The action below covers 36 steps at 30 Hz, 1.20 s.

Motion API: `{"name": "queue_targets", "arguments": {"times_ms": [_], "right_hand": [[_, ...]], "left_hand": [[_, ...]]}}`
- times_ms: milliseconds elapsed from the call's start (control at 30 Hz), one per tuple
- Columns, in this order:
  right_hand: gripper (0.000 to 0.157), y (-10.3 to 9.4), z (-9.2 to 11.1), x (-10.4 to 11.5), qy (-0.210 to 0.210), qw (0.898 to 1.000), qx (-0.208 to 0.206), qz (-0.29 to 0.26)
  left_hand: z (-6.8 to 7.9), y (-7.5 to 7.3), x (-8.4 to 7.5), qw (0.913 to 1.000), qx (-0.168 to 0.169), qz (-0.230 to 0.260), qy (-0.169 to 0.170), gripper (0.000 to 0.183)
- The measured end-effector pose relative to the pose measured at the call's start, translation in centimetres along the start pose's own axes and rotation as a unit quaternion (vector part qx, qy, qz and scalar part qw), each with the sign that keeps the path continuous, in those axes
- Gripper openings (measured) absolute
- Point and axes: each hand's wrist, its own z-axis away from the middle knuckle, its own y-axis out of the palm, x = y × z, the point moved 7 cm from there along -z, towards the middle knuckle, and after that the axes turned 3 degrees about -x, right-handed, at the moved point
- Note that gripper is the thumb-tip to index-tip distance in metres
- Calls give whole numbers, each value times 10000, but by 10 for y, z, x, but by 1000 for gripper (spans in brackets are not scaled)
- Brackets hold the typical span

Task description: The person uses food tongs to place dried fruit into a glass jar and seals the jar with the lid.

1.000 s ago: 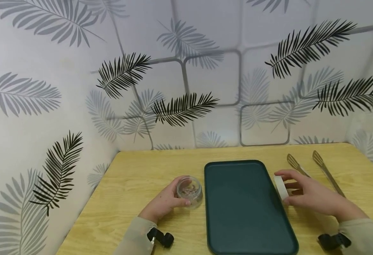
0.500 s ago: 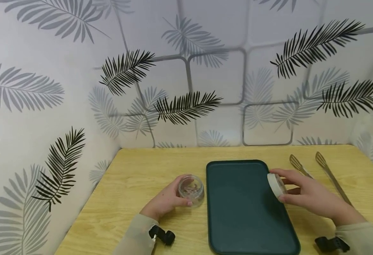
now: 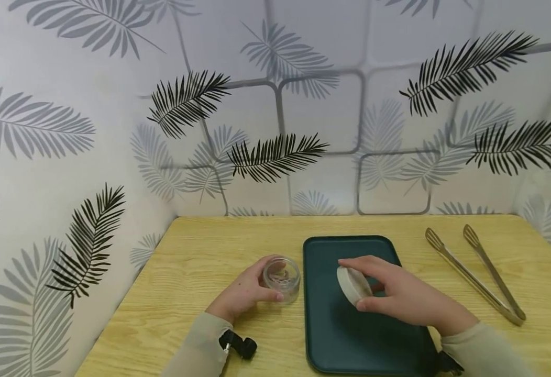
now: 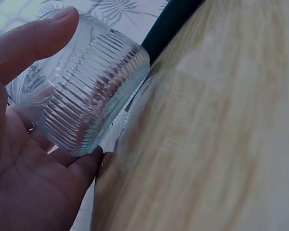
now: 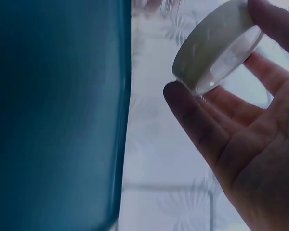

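A small ribbed glass jar (image 3: 288,294) with pinkish-brown bits inside stands on the table. My left hand (image 3: 243,291) grips its side, thumb in front and fingers behind. In the left wrist view the clear jar (image 4: 98,91) shows its ribbed wall, with the thumb against it. My right hand (image 3: 405,294) pinches a round whitish lid (image 3: 350,286) by its edge, tilted above the dark green tray (image 3: 346,345). The right wrist view shows the lid (image 5: 212,45) between thumb and fingers, its hollow side toward the palm.
Metal tongs (image 3: 473,279) lie spread on the wooden table (image 3: 200,251), right of the tray. A wall with a leaf pattern (image 3: 322,183) rises behind the table. The jar is close to the tray's left edge.
My right hand has carried the lid leftward, from beside the tray's right edge to above its middle, uncovering the tongs. My left hand and the jar have stayed in place.
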Motion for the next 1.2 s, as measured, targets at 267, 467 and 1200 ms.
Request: {"name": "queue_targets", "arguments": {"times_ms": [267,467,1200], "right_hand": [[82,30,-41,17,297,9993,132,172],[87,47,-72,33,191,9970,101,744],[75,66,-109,59,-759,9663,837,2312]], "left_hand": [[-1,0,0,9997,-129,-203,-73,88],[2,-2,-5,9985,-268,-484,-27,92],[-1,8,-13,9995,-12,-322,55,90]]}}
